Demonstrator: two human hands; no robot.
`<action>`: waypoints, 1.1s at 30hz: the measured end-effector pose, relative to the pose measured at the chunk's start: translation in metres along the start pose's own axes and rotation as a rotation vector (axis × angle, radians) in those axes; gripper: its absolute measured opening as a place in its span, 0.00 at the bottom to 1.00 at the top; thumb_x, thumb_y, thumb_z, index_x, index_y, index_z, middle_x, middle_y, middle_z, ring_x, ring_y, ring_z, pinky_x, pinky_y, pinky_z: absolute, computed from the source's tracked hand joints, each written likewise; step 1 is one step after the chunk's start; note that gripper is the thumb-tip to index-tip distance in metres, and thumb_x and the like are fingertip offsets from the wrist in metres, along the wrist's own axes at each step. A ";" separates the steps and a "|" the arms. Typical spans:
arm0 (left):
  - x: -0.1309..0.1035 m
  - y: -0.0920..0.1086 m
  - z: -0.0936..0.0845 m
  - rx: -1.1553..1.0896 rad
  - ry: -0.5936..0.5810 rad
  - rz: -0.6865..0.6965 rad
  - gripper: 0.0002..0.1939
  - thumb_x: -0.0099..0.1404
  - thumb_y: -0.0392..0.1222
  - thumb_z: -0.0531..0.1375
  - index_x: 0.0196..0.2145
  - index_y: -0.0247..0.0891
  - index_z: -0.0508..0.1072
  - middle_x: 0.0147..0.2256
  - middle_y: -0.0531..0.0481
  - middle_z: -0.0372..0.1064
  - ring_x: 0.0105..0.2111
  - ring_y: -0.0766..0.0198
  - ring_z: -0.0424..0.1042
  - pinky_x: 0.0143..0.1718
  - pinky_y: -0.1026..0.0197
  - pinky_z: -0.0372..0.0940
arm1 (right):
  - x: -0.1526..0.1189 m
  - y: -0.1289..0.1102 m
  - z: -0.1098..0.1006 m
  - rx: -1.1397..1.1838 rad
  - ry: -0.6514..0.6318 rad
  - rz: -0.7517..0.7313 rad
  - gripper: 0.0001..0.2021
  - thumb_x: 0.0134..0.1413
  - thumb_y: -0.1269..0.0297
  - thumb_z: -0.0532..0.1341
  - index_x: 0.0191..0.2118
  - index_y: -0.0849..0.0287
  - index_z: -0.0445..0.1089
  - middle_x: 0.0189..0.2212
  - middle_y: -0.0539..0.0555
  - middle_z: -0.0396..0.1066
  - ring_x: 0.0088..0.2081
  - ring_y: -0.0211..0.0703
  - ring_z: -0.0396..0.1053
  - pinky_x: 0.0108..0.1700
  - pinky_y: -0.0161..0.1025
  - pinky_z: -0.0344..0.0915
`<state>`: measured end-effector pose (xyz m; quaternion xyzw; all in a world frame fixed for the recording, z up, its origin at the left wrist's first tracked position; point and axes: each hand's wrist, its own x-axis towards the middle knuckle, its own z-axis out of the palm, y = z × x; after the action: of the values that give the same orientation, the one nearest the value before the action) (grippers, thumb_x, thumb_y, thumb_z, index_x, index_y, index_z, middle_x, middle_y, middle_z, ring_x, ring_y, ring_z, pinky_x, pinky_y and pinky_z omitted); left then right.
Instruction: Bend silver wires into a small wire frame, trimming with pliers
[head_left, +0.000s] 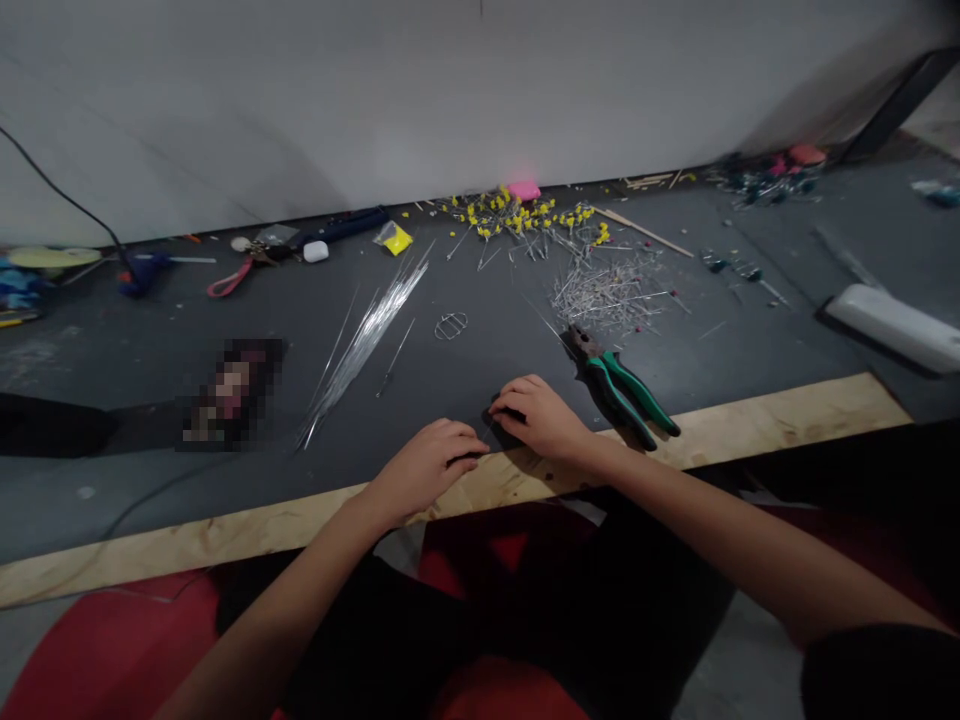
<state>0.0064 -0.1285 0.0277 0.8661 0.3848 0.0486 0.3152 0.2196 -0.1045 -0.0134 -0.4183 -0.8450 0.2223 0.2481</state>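
Close above the wooden front edge of the table, my left hand point(429, 465) and my right hand point(546, 420) face each other with fingertips pinched. A thin piece of wire point(488, 432) runs between them; its ends are hidden in the fingers. Right of my right hand lie pliers point(626, 388) with green and black handles, jaws pointing away from me. Beyond my left hand is a bundle of long straight wires point(367, 345). A short wire point(395, 358) lies beside it, and a bent wire frame point(451, 325), oval with crossbars, rests farther back.
Behind the pliers spreads a pile of short wire pieces point(611, 295). Yellow-tipped wires point(517, 215) lie along the wall with a pink block point(523, 190) and a wooden stick point(645, 232). A blurred-out object point(232, 395) is at left, a white device point(896, 325) at right.
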 end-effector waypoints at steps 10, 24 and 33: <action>0.000 -0.003 0.012 0.045 0.150 0.037 0.14 0.68 0.41 0.48 0.42 0.39 0.72 0.40 0.48 0.73 0.42 0.62 0.67 0.45 0.58 0.63 | 0.000 -0.001 -0.003 0.041 0.010 0.023 0.08 0.57 0.66 0.57 0.38 0.58 0.73 0.37 0.55 0.71 0.41 0.44 0.64 0.48 0.44 0.59; 0.080 -0.073 -0.042 -0.075 0.729 -0.378 0.19 0.62 0.45 0.55 0.49 0.34 0.68 0.43 0.42 0.72 0.40 0.61 0.71 0.44 0.58 0.64 | -0.001 0.003 -0.003 0.325 0.217 0.282 0.07 0.58 0.65 0.55 0.38 0.55 0.70 0.35 0.53 0.72 0.38 0.41 0.69 0.43 0.39 0.64; 0.134 -0.089 -0.064 0.073 0.412 -0.357 0.25 0.55 0.43 0.61 0.50 0.33 0.69 0.40 0.40 0.71 0.40 0.54 0.70 0.43 0.53 0.63 | 0.001 0.002 -0.002 0.396 0.227 0.359 0.07 0.56 0.63 0.56 0.38 0.53 0.70 0.36 0.52 0.73 0.39 0.41 0.70 0.43 0.39 0.64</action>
<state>0.0223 0.0424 0.0053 0.7672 0.5888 0.1536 0.2025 0.2215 -0.1020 -0.0130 -0.5270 -0.6645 0.3750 0.3743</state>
